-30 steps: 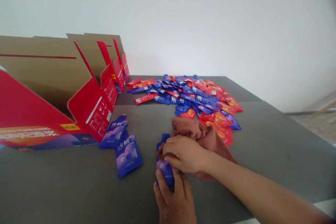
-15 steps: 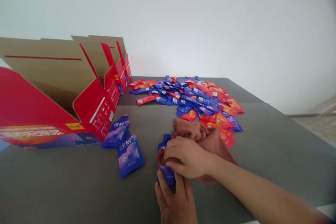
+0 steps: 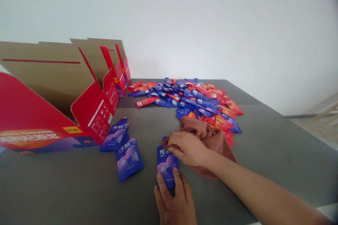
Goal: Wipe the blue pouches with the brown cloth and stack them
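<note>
Two hands, both mine: my left hand (image 3: 176, 202) sits at the bottom centre of the frame, my right hand (image 3: 188, 147) just above it and a little to the right.
Left fingers: spread, their tips resting on the lower end of the blue pouch (image 3: 167, 169).
Right fingers: bent and clenched on a corner of the rust-brown cloth (image 3: 215, 139) – my forearm (image 3: 250, 179) runs in from the lower right of the frame.
Pouch in hand: lying on the table, low centre of the frame, printed face up, its spout end away from me; the pinched cloth covers part of its upper end.
Cloth: bunched and folded, trailing from my grip to the right of centre.
Loose pair: two more blue pouches (image 3: 129, 160) left of centre, overlapping, the farther one just beside the nearest box.
Boxes: a row of red cardboard boxes (image 3: 96, 114) along the left of the frame – tops open, brown inner flaps standing up.
Heap: a pile of blue and red-orange pouches (image 3: 198, 96) spread across the middle and right of centre, beyond the cloth.
Surface: a dark grey table (image 3: 79, 190).
Behind: a pale wall (image 3: 185, 17) filling the upper frame.
</note>
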`<state>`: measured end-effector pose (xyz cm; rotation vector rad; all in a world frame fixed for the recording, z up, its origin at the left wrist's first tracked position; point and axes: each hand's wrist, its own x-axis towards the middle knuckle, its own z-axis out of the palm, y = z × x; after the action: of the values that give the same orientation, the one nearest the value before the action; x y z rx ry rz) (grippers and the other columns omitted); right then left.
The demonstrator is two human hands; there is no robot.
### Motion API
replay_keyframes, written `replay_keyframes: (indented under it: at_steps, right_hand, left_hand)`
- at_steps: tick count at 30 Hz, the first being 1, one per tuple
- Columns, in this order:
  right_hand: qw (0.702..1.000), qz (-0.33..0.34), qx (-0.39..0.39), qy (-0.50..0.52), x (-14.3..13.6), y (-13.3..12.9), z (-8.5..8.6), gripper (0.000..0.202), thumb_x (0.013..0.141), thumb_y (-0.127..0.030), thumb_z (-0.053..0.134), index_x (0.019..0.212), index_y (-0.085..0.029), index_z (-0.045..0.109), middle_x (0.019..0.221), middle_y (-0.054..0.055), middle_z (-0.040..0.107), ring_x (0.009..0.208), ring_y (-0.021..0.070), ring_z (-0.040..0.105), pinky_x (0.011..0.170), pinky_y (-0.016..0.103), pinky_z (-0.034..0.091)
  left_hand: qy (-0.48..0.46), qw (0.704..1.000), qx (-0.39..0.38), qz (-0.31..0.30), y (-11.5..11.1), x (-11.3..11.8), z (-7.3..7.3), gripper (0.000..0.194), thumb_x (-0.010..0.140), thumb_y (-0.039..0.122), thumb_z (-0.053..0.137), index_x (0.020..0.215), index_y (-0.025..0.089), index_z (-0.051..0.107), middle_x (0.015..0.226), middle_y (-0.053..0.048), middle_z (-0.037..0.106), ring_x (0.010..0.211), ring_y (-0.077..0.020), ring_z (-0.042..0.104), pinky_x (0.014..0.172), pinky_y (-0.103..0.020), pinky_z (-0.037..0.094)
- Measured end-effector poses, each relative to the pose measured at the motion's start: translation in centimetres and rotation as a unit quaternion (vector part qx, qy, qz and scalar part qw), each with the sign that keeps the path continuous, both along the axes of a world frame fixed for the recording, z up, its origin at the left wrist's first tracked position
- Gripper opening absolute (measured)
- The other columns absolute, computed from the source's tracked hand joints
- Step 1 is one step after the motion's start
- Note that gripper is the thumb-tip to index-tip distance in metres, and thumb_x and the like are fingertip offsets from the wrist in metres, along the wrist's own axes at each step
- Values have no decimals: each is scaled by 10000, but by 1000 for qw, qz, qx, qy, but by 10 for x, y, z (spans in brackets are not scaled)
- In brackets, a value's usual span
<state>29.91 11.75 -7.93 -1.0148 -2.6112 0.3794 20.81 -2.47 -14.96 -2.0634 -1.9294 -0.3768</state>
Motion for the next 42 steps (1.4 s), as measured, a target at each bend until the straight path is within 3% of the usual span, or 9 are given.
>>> replay_keyframes:
  at_steps: [5,7,12,19,22,28,37,42]
  right_hand:
    - [990,138,0,11,-7,-19,5,118,889,-247,513,891,-191,617,871,20,617,846,158,550,767,275,381]
    - [986,164,-17,-9,-10,-24,7,119,877,-245,517,890,-194,623,863,17,618,837,157,553,765,273,385]
    - [993,109,-34,-17,-9,-16,5,167,835,-133,486,918,-182,623,904,17,630,841,141,565,774,255,393]
    - [999,12,-11,-28,-1,1,-1,193,883,-159,447,938,-176,631,889,45,617,853,159,564,771,273,393]
    - [999,26,20,14,-1,-4,2,179,874,-144,450,917,-173,622,855,37,603,818,158,546,749,280,383]
    - [985,169,-29,-1,-9,-21,8,160,822,-153,508,914,-195,632,876,15,623,843,154,555,772,275,387]
    - [999,30,-22,-36,-3,0,0,210,881,-156,452,962,-188,643,923,44,627,859,157,566,760,267,385]
    - [999,27,21,-6,-2,-5,3,178,865,-156,458,906,-175,630,843,36,605,794,157,541,727,277,368]
  left_hand:
    - [-22,1000,6,8,-1,3,0,352,678,210,739,1022,278,704,1150,-27,655,1137,-451,502,868,-562,529]
    - [-27,1000,-5,7,-1,3,2,369,669,200,746,1026,282,702,1127,-21,664,1147,-461,488,875,-574,523]
    - [-13,1000,-18,0,-1,1,7,355,688,202,731,1034,276,700,1202,-21,635,1152,-460,483,865,-561,535]
    - [4,999,-32,-7,-1,-1,10,364,701,194,719,1055,275,693,1256,-31,606,1157,-461,481,854,-569,533]
    - [-6,1000,-24,1,-1,0,9,370,697,216,729,1059,279,690,1238,-29,619,1156,-459,482,859,-567,531]
    - [-20,999,-36,0,-1,1,8,388,675,208,746,1052,287,691,1172,-12,653,1156,-467,474,879,-584,520]
    - [4,999,-39,-5,-1,-1,13,363,698,220,731,1054,275,692,1246,-28,612,1157,-467,475,859,-574,534]
    - [5,999,-44,-8,-2,-1,11,368,711,216,714,1073,278,683,1263,-43,595,1167,-463,470,866,-571,530]
